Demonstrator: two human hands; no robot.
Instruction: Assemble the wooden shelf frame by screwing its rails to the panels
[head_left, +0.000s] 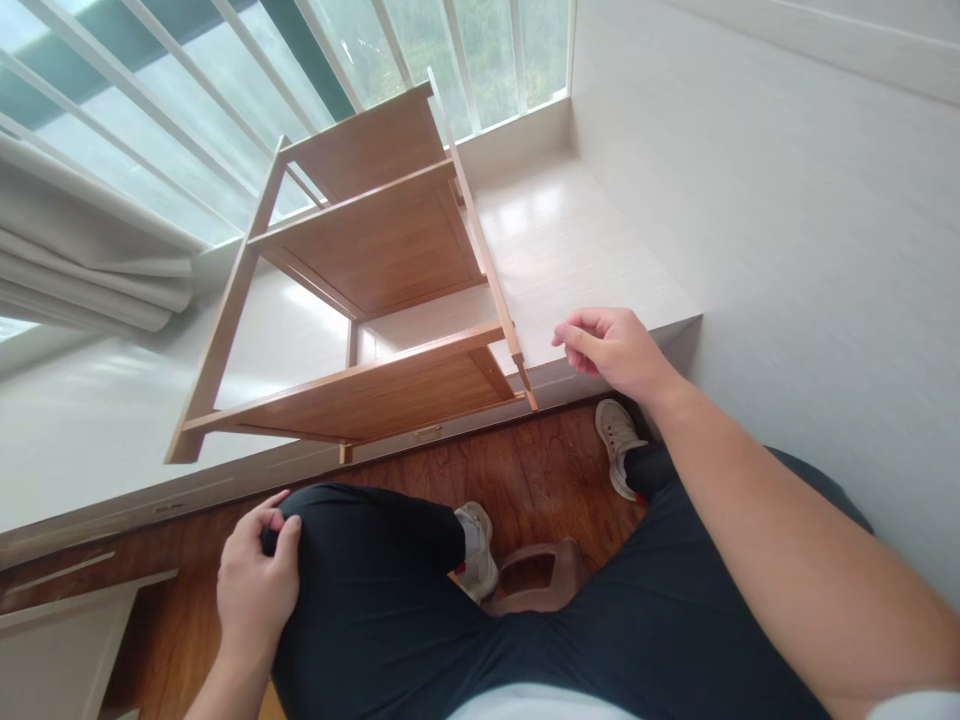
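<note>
Our right hand [611,350], grip loosely curled and empty, hovers just beside the three-tier brown wooden shelf rack [375,250] on the white surface [585,250]; our left hand [259,580] rests open-fingered on our knee.

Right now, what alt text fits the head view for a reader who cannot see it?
A wooden shelf rack stands on a white window ledge; the right hand, fingers loosely curled, hovers just beside its front leg. The left hand rests on the person's knee, above a wood floor.
</note>
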